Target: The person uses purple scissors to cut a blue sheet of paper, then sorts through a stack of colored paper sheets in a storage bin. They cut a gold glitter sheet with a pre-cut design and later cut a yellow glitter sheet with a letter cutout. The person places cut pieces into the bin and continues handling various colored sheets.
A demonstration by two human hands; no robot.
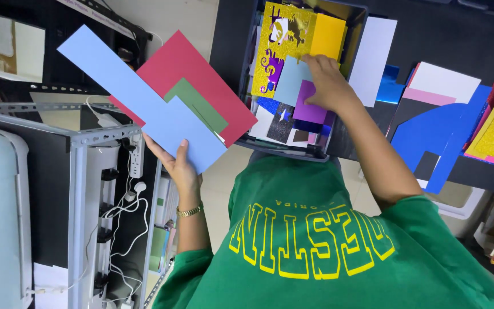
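While my left hand (177, 163) sits left of centre in the frame, its fingers are clamped on a fan of paper sheets: a long blue strip (138, 97) on top, a red sheet (198, 68) behind it and a green piece (198, 103) between them, all reaching toward the upper left. A gold bracelet (190, 211) circles that wrist. My right hand (330, 83) is at top centre, inside a dark bin (232, 51) of paper scraps, its fingers together on a pale blue piece (290, 80) just beside a purple square (310, 106). Gold glitter paper (284, 51) lies behind. More coloured sheets (447, 114) cover the table at right. A grey metal rack (78, 189) stands at lower left.
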